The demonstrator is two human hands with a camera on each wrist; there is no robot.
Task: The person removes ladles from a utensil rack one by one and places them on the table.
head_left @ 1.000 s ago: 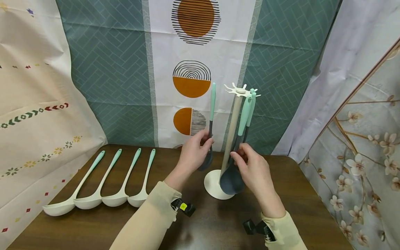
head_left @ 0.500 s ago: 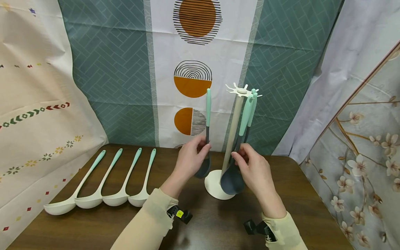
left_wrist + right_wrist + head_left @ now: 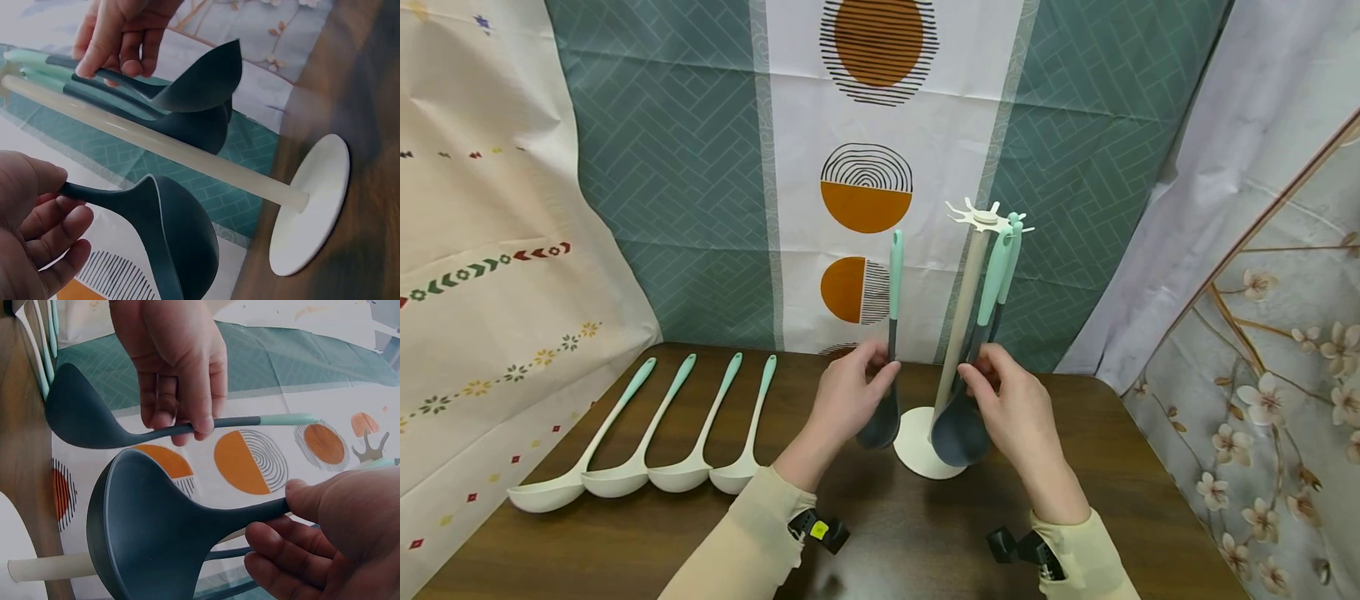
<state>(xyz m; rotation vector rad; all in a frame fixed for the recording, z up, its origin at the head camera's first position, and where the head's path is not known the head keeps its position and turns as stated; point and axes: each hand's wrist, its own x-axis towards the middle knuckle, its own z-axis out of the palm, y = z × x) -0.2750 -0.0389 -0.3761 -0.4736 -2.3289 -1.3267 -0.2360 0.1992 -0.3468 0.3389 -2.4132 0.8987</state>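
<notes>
My left hand (image 3: 853, 387) pinches the dark shaft of a ladle (image 3: 896, 275) with a mint handle, which it holds upright in the air left of a utensil stand (image 3: 962, 317). In the left wrist view the bowl of this ladle (image 3: 181, 234) is apart from the post. My right hand (image 3: 1013, 400) pinches the lower shaft of a second dark ladle (image 3: 959, 433), whose mint handle reaches up to the stand's hooks. Behind it hangs at least one more dark ladle (image 3: 200, 131), partly hidden.
Several cream ladles (image 3: 679, 477) with mint handles lie side by side at the left of the brown table (image 3: 880, 550). The stand's round white base (image 3: 917, 454) rests on the table, with bare hooks (image 3: 958, 212) on its left side. Patterned cloths (image 3: 662, 167) hang behind.
My left hand has moved left and downward, carrying its ladle farther from the stand. The right hand keeps its grip on the other ladle, nearly still.
</notes>
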